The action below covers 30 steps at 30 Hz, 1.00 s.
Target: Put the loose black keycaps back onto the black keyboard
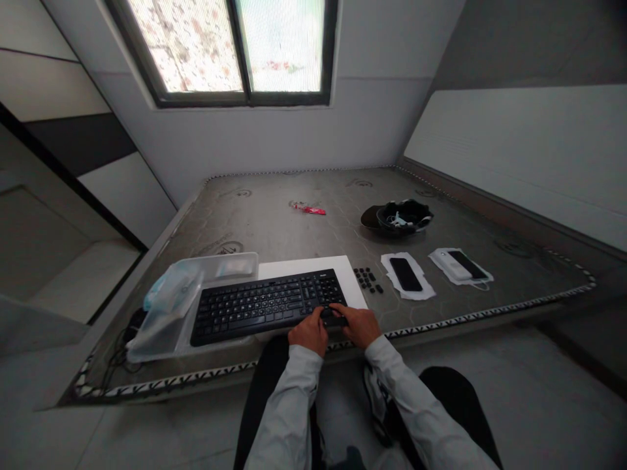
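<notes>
Fingers of left hand [308,333] and right hand [362,326] curl at the keyboard [259,305], whether pinching it I cannot tell; loose black keycaps [371,277] lie to their right.

Our bare left hand [309,333], at six o'clock from mid-view, and bare right hand [361,324], at five, sit close together, fingers [337,308] bent inward; our forearms [414,395], in pale, long fabric sleeves [294,391], extend forward, converging.
</notes>
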### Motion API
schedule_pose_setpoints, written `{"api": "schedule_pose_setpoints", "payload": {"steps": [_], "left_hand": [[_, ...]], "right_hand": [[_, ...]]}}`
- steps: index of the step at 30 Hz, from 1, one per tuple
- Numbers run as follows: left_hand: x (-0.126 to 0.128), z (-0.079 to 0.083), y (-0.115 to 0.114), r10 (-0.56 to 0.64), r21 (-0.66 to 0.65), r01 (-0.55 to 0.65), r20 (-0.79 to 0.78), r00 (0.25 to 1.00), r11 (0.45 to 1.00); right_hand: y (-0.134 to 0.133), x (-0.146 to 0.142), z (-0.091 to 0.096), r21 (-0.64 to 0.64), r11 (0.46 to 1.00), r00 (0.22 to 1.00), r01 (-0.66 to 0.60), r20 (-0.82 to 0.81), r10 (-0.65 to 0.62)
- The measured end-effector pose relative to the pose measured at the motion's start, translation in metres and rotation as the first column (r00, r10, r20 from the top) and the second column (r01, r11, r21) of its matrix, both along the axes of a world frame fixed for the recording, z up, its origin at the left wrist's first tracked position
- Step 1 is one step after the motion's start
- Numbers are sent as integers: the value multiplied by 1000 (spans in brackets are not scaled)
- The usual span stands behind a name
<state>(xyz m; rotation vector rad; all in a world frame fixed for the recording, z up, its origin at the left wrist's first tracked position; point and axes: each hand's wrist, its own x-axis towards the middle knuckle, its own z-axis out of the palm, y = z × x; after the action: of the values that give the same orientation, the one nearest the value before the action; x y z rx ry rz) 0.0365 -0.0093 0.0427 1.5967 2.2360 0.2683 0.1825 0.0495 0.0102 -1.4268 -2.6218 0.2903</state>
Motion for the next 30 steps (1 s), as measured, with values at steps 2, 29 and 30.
{"api": "schedule_pose_setpoints", "payload": {"steps": [2,29,30], "left_hand": [[0,-1,0,-5,7,5,9,1000,1000],[-1,9,-1,69,-59,-65,74,995,996],[-1,9,-1,71,-51,-67,73,995,996]], "right_hand": [[1,0,-1,0,1000,1000,-7,4,7],[14,-9,25,-89,985,978,-145,135,157],[15,-9,25,-88,985,978,-148,138,160]]}}
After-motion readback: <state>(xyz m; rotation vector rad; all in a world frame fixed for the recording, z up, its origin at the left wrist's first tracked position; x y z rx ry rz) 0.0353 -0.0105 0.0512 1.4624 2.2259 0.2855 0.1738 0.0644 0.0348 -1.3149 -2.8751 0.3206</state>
